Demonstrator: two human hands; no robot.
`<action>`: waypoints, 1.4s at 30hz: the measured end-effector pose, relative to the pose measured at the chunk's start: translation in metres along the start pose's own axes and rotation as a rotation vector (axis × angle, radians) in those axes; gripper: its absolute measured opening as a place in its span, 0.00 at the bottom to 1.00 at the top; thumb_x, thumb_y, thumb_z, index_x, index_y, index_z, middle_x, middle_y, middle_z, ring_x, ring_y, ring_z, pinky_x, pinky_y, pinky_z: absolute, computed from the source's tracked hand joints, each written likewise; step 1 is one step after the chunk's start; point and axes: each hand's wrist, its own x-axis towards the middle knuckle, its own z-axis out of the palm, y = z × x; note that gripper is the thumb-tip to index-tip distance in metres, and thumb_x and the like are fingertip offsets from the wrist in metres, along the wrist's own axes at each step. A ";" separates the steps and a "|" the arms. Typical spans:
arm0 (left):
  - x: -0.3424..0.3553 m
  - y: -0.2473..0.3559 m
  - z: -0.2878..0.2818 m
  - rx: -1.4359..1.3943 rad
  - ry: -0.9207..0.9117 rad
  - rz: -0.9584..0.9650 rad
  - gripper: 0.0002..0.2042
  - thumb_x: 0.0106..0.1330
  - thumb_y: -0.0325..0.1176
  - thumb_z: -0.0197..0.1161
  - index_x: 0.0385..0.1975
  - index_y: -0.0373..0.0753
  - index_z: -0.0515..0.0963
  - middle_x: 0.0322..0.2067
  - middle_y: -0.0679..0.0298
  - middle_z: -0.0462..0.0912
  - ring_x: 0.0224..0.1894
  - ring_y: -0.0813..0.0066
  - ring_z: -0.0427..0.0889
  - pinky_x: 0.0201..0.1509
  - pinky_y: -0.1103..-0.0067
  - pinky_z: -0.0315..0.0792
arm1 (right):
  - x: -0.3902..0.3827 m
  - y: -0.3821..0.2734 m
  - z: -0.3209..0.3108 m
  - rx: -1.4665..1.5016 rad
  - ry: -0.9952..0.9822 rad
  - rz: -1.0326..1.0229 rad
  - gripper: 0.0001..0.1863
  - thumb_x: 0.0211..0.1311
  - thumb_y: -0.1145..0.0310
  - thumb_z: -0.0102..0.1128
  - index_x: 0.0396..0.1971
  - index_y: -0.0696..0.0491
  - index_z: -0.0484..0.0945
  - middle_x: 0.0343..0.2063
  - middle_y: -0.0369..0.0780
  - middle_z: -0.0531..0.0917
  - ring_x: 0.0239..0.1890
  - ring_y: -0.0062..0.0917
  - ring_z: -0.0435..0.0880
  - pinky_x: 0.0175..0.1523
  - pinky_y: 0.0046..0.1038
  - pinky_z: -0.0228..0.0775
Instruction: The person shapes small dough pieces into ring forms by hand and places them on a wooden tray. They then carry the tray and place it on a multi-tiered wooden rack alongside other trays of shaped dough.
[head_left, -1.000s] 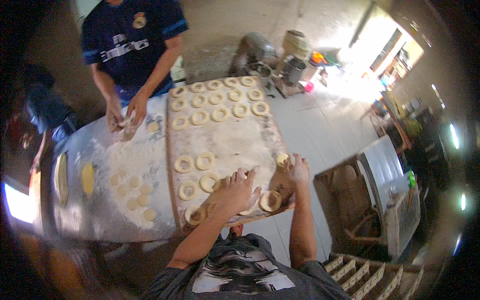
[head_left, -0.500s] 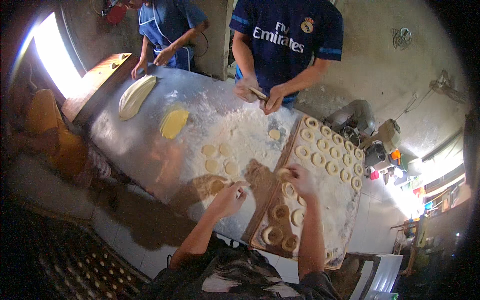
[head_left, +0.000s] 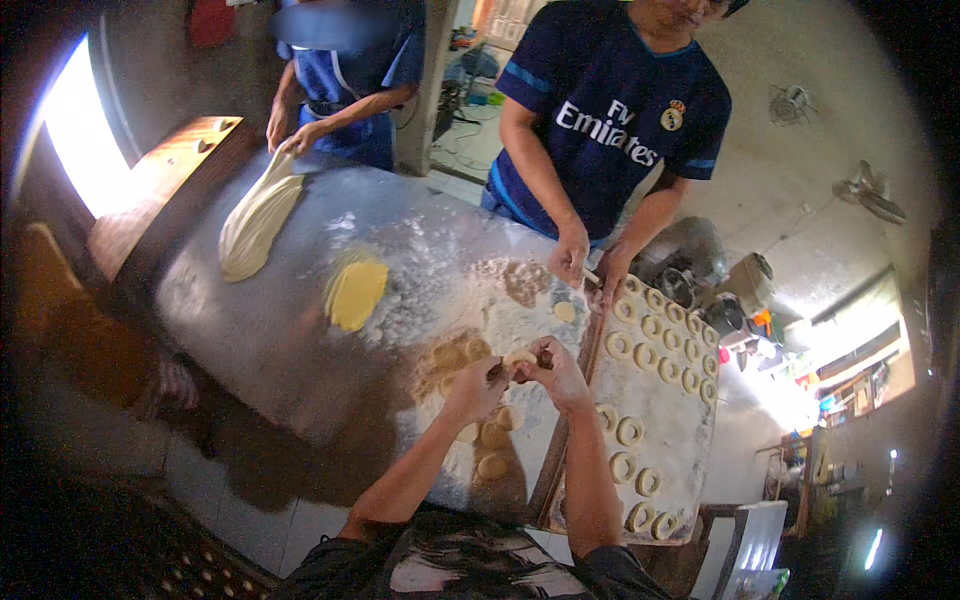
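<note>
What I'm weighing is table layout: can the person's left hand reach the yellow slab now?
Probably yes: only flat dough rounds and floured table separate the left hand from the yellow slab, though it's busy with a dough piece.

Could pass freely over the bare, floured middle of the brown-edged rectangular board, between the close rows of pale dough rings at the far end and the smaller group nearer. Found open room too on the smooth grey metal table, between the flat yellow slab and the near edge. Was blocked above the white flour patch by the left hand and right hand, bridged by a small pale dough piece, with flat round dough discs close below. Met the co-worker's hands at the board's far left corner.
</note>
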 end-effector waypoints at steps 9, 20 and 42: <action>0.001 0.033 -0.022 0.000 0.047 0.075 0.11 0.58 0.26 0.67 0.39 0.34 0.75 0.33 0.56 0.78 0.36 0.63 0.80 0.41 0.70 0.73 | -0.017 -0.044 0.051 -0.481 0.409 -0.291 0.21 0.59 0.78 0.60 0.52 0.55 0.69 0.40 0.38 0.77 0.45 0.26 0.81 0.51 0.30 0.76; -0.017 0.007 0.018 -1.349 -0.086 0.124 0.14 0.69 0.25 0.53 0.53 0.39 0.67 0.44 0.62 0.72 0.46 0.72 0.74 0.54 0.76 0.70 | -0.054 -0.027 0.046 0.404 0.329 0.010 0.21 0.75 0.55 0.42 0.59 0.51 0.68 0.42 0.43 0.82 0.41 0.26 0.83 0.43 0.30 0.76; -0.094 0.148 0.276 -0.112 -0.350 0.533 0.11 0.75 0.39 0.49 0.45 0.38 0.72 0.29 0.49 0.82 0.34 0.45 0.84 0.37 0.62 0.76 | -0.306 -0.020 -0.130 0.712 0.641 -0.275 0.34 0.68 0.36 0.46 0.64 0.44 0.61 0.23 0.31 0.71 0.22 0.15 0.70 0.25 0.20 0.61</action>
